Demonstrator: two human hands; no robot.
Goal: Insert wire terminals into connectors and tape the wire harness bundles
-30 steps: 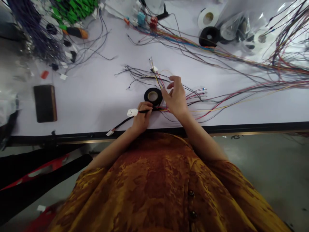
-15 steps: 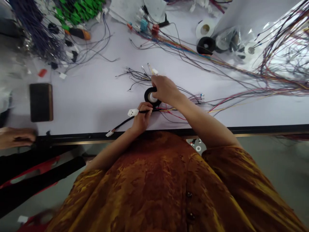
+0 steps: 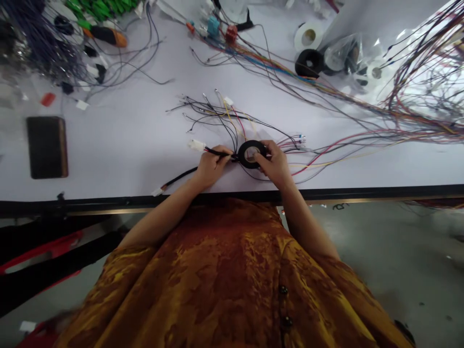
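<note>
Between the fingers of my left hand is a black-wrapped wire harness, pinched near where its wires branch. One of its ends carries a white connector; a second black-sleeved end with a white tip lies to the lower left. My right hand grips a roll of black tape by its right side, thumb at the core. The roll stands right beside the harness, close to my left fingertips. Loose thin wires with metal terminals fan out beyond my hands.
A dark phone-like slab lies on the left of the white table. Behind it are an orange-handled tool and a purple wire bundle. Tape rolls and long wires occupy the back right.
My right hand has moved from above the harness to its right side, carrying the tape roll along. The left hand keeps its pinch. The other person's hand at the left has gone from view.
</note>
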